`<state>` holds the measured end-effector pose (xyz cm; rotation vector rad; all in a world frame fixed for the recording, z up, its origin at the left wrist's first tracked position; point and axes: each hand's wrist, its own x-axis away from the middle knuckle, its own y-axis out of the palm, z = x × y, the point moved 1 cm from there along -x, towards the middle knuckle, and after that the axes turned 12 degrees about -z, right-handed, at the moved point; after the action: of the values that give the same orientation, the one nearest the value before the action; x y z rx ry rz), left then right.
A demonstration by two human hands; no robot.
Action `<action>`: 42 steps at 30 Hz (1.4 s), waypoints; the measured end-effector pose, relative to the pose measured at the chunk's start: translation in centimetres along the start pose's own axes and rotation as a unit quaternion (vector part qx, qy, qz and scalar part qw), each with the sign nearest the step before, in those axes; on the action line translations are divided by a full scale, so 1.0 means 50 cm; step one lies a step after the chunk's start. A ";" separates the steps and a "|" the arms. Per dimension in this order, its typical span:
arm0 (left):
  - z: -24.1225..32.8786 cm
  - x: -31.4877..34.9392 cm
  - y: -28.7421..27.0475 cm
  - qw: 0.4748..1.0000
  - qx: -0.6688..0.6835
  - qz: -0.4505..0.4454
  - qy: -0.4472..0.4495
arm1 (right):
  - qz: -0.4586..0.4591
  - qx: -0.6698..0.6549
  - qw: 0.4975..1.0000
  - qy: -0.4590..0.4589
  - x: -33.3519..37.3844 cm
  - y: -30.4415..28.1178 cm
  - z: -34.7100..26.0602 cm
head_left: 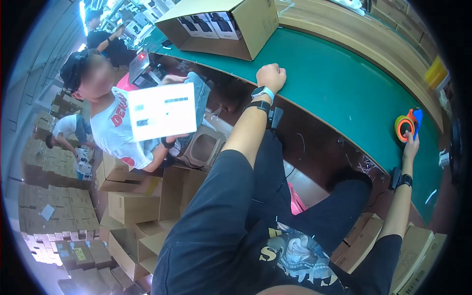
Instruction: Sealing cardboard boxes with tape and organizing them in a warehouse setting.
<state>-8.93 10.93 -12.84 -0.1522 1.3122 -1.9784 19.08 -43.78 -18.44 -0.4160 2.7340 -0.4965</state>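
My left hand (271, 77) is curled into a fist at the front edge of the green table (339, 81), and nothing shows in it. Just beyond it stands an open cardboard box (258, 32), its mouth toward the left, with several white printed packages (209, 25) lined up inside. On the far right, my right hand (411, 146) grips a tape dispenser (418, 120) with a blue and orange body. A roll of yellow-green tape sits on it, and its lower part is partly covered by my fingers.
On the left, a seated person (113, 118) holds a flat white box (164, 112) with small printed pictures. Open cartons (132, 248) crowd the floor below, and stacked cartons (59, 209) line the left. More flat cartons (415, 253) stand at my lower right. Two other people are farther back.
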 end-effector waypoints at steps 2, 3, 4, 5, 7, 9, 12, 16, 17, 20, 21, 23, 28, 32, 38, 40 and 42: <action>0.002 0.023 -0.016 0.997 0.068 0.015 0.018 | 0.000 -0.012 1.000 0.000 -0.007 0.013 0.002; -0.009 0.049 -0.032 0.990 0.135 0.029 0.036 | -0.002 -0.024 1.000 0.003 -0.012 0.029 0.000; 0.025 0.088 -0.025 0.981 0.166 0.025 0.096 | 0.010 -0.022 1.000 0.017 -0.005 0.009 0.014; 0.077 0.140 -0.026 0.968 0.198 0.017 0.155 | 0.016 -0.015 0.999 0.026 0.002 -0.015 0.029; 0.124 0.253 -0.116 0.944 0.182 0.069 0.267 | 0.005 -0.029 0.999 0.024 0.008 -0.040 0.049; 0.154 0.355 -0.254 0.925 0.126 0.095 0.347 | -0.015 -0.042 0.999 0.021 0.002 -0.047 0.049; 0.167 0.520 -0.442 0.889 0.039 0.163 0.427 | -0.012 -0.030 0.999 0.014 -0.010 -0.063 0.061; 0.038 0.533 -0.641 0.849 0.036 0.348 0.396 | 0.003 -0.075 0.997 0.012 -0.007 -0.009 0.028; 0.020 0.508 -0.645 0.899 0.083 0.294 0.314 | 0.010 -0.072 0.997 0.013 -0.002 -0.016 0.025; -0.098 0.438 -0.660 0.955 0.200 0.007 0.220 | -0.002 -0.056 0.998 0.013 -0.002 -0.026 0.029; -0.101 0.427 -0.647 0.952 0.204 0.002 0.227 | 0.007 -0.054 0.998 0.015 0.003 -0.030 0.025; -0.094 0.404 -0.638 0.933 0.294 -0.085 0.188 | 0.013 -0.034 0.999 0.020 0.020 0.001 -0.006; -0.173 0.338 -0.636 0.969 -0.001 -0.095 0.227 | 0.015 -0.006 1.000 0.010 0.037 -0.007 -0.039; -0.198 0.263 -0.639 0.967 0.091 0.017 0.237 | 0.017 0.006 1.000 0.019 0.048 -0.006 -0.040; -0.369 0.140 -0.712 0.754 0.618 0.204 0.089 | 0.024 0.007 1.000 0.008 0.029 0.016 -0.054; -0.351 0.110 -0.640 0.728 0.654 0.195 0.070 | 0.027 -0.005 1.000 0.015 0.036 -0.011 -0.038; -0.314 0.093 -0.552 0.699 0.687 0.190 0.053 | 0.024 0.004 1.000 0.017 0.040 -0.008 -0.039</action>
<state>-33.84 25.20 1.46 0.8828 -0.3557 -2.0637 16.65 -44.28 -17.10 -0.3419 2.7665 -0.5059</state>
